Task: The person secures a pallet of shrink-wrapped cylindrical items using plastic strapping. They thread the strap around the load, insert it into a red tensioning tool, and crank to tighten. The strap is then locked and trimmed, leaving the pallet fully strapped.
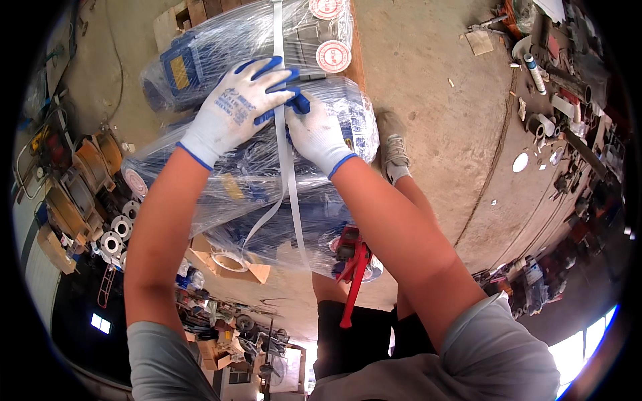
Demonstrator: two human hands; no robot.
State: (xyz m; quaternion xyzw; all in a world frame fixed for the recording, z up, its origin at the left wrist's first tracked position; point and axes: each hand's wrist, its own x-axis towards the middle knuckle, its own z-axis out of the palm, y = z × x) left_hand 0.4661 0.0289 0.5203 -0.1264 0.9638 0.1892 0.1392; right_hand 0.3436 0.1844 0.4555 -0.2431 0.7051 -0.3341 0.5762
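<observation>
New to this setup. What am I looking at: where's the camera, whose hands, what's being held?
No machine here: a person is working by hand. The single picture comes from a wide fisheye camera on their head, looking down, so straight edges bend near the rim and the forearms enter from below.

Both hands wear white and blue gloves. The left hand and right hand meet at a white strap; the fingers overlap, so the exact grip is unclear. The strap runs over blue items wrapped in clear film.

A red-handled tool sits at the near end of the load, touched by neither hand. Around it is concrete-looking floor.
</observation>
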